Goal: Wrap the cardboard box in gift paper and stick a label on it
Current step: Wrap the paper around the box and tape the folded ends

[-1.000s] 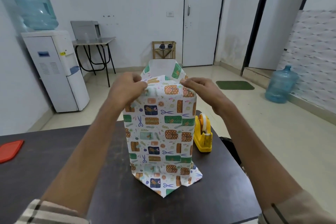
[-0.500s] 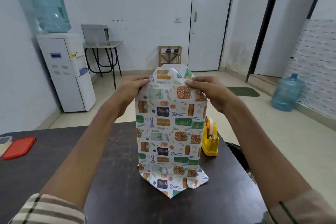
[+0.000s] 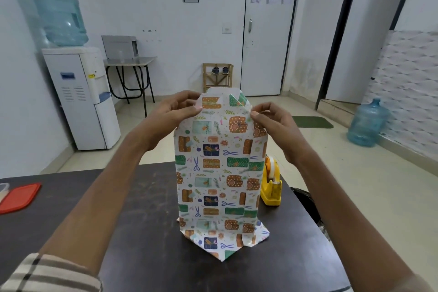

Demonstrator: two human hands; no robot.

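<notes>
Two hands work the top of the cardboard box (image 3: 215, 173), which stands upright on the tabletop (image 3: 142, 220) just beside the yellow tape dispenser (image 3: 271, 187). The left hand (image 3: 175, 114) and right hand (image 3: 272, 123) each pinch an upper corner of the gift paper (image 3: 222, 102) with curled fingers (image 3: 198, 109), probably to crease the end flaps inward.

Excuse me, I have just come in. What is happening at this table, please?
A person is wrapping a tall paper-covered box that stands upright on the dark table. The left hand and the right hand each pinch the gift paper at one upper corner and are shaping the open top end. At the bottom, a pointed flap lies on the table. A yellow tape dispenser stands just right of the box. No label shows on it.
</notes>
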